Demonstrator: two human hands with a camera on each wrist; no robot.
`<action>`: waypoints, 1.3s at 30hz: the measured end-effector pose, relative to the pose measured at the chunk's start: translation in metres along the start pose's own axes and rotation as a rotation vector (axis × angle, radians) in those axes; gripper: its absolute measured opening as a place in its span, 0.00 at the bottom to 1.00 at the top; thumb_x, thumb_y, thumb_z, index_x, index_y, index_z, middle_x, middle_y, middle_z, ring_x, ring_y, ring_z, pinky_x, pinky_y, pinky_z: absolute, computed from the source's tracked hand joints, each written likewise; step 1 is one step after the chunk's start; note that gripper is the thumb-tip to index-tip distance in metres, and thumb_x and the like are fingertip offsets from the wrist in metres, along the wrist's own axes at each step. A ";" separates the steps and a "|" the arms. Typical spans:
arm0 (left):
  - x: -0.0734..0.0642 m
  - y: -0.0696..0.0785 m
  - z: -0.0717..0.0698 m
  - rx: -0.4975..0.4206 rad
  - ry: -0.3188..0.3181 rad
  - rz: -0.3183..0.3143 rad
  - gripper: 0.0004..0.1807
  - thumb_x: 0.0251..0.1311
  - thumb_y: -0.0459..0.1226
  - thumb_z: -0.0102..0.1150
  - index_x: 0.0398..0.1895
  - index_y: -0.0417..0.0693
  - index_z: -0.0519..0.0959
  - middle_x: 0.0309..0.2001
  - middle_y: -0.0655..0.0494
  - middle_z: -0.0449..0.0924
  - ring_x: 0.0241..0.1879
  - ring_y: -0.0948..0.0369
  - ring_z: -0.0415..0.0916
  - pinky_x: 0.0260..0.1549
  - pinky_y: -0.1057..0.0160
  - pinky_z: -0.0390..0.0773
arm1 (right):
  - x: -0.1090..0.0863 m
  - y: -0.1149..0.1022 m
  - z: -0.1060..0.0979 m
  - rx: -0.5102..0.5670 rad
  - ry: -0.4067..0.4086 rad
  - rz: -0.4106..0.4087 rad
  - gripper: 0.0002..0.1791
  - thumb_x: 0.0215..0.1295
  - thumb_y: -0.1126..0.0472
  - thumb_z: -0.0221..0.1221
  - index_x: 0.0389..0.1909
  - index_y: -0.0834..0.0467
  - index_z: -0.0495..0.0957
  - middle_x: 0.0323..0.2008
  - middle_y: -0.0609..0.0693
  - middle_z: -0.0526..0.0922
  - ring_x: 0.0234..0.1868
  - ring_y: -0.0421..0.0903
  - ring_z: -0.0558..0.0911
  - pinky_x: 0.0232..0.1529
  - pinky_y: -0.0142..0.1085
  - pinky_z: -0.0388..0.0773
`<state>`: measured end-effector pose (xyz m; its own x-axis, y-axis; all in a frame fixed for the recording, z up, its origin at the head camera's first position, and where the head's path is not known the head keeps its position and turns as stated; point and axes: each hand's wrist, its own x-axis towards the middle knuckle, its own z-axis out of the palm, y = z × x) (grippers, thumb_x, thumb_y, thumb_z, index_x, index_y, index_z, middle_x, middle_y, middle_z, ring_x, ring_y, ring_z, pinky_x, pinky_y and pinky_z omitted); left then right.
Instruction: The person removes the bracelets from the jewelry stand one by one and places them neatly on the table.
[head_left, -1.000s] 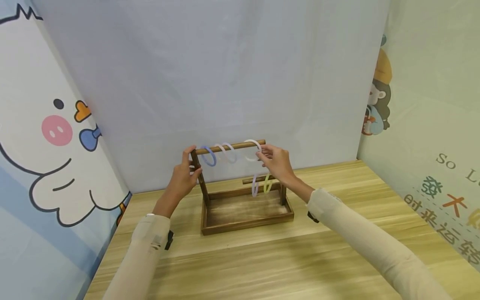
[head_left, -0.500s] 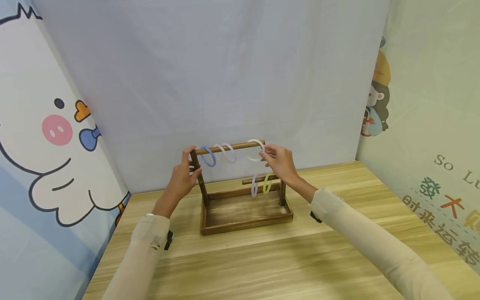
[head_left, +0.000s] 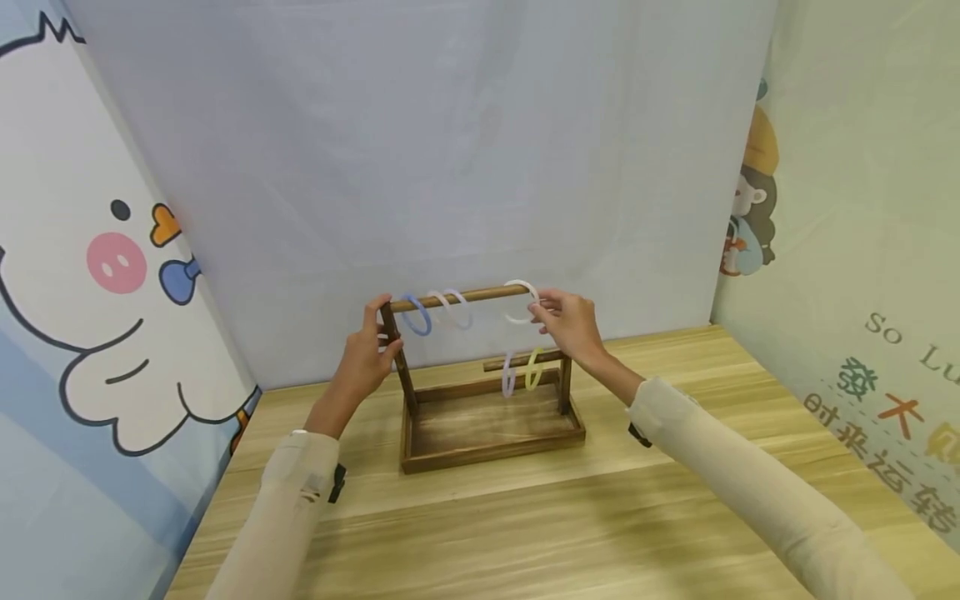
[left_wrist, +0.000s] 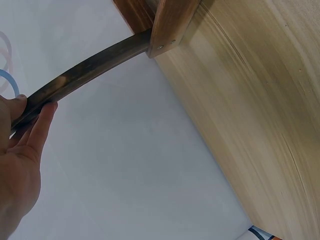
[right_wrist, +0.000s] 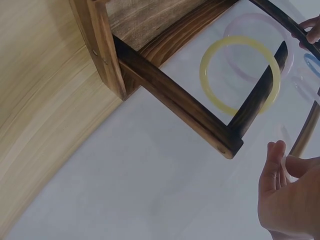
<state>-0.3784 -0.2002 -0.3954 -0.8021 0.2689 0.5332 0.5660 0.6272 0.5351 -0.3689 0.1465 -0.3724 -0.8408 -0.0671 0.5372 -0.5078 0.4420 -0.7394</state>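
A wooden bangle stand has a tray base [head_left: 487,456], a long upper bar [head_left: 487,294] and a short lower bar [head_left: 495,366]. My left hand [head_left: 365,354] grips the top of its left post [left_wrist: 95,65], thumb and fingers on either side. With thumb and fingertips my right hand [head_left: 573,329] pinches a white bangle [head_left: 517,282], which overlaps the upper bar's free right end. Farther left on that bar hang a blue bangle [head_left: 427,317], a pale pink one and a lilac one [head_left: 469,312]. The lower bar carries another lilac bangle [head_left: 506,377] and a yellow bangle [right_wrist: 205,75].
The stand rests on a wood-grain table [head_left: 465,533] near its back edge. Behind it hangs a pale cloth backdrop [head_left: 450,167]. Printed panels rise at both sides, a cartoon bird [head_left: 67,167] on the left and lettering on the right.
My right hand has moved rightward, drawing the white bangle along the upper bar to its free end. The left hand stays on the post, and the other bangles keep their places.
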 end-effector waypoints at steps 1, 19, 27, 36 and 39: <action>0.000 0.000 0.000 0.000 -0.001 0.001 0.42 0.67 0.22 0.62 0.78 0.49 0.51 0.50 0.24 0.81 0.47 0.35 0.85 0.44 0.46 0.90 | 0.000 0.000 -0.001 -0.001 0.003 0.002 0.15 0.73 0.69 0.63 0.56 0.73 0.80 0.44 0.68 0.88 0.39 0.59 0.90 0.35 0.41 0.91; -0.001 -0.005 0.002 0.026 -0.001 0.015 0.43 0.68 0.23 0.62 0.78 0.47 0.50 0.50 0.25 0.81 0.47 0.36 0.85 0.45 0.44 0.89 | 0.001 0.009 -0.019 -0.083 0.051 -0.010 0.15 0.71 0.67 0.65 0.54 0.72 0.83 0.43 0.67 0.88 0.38 0.58 0.91 0.34 0.31 0.89; 0.000 -0.001 0.001 0.025 -0.006 0.009 0.43 0.67 0.23 0.63 0.78 0.47 0.51 0.50 0.25 0.81 0.47 0.36 0.85 0.45 0.44 0.89 | -0.004 0.012 -0.024 -0.082 0.059 -0.006 0.15 0.71 0.68 0.65 0.54 0.73 0.82 0.43 0.67 0.88 0.38 0.58 0.91 0.35 0.29 0.89; 0.000 -0.004 0.002 0.030 -0.002 0.000 0.43 0.68 0.23 0.62 0.78 0.48 0.50 0.51 0.25 0.81 0.48 0.36 0.85 0.45 0.44 0.89 | -0.011 0.012 -0.027 -0.082 0.040 -0.002 0.16 0.71 0.69 0.65 0.54 0.74 0.82 0.42 0.68 0.88 0.38 0.59 0.91 0.42 0.43 0.90; 0.000 -0.003 0.002 0.029 -0.008 0.006 0.43 0.68 0.23 0.62 0.78 0.48 0.50 0.51 0.25 0.81 0.48 0.35 0.85 0.46 0.44 0.89 | -0.014 0.012 -0.028 -0.070 0.033 -0.008 0.16 0.71 0.69 0.65 0.55 0.74 0.82 0.42 0.68 0.88 0.38 0.59 0.91 0.43 0.43 0.90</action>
<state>-0.3807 -0.2009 -0.3984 -0.8003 0.2781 0.5311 0.5648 0.6469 0.5124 -0.3581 0.1776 -0.3778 -0.8294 -0.0422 0.5570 -0.4993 0.5031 -0.7054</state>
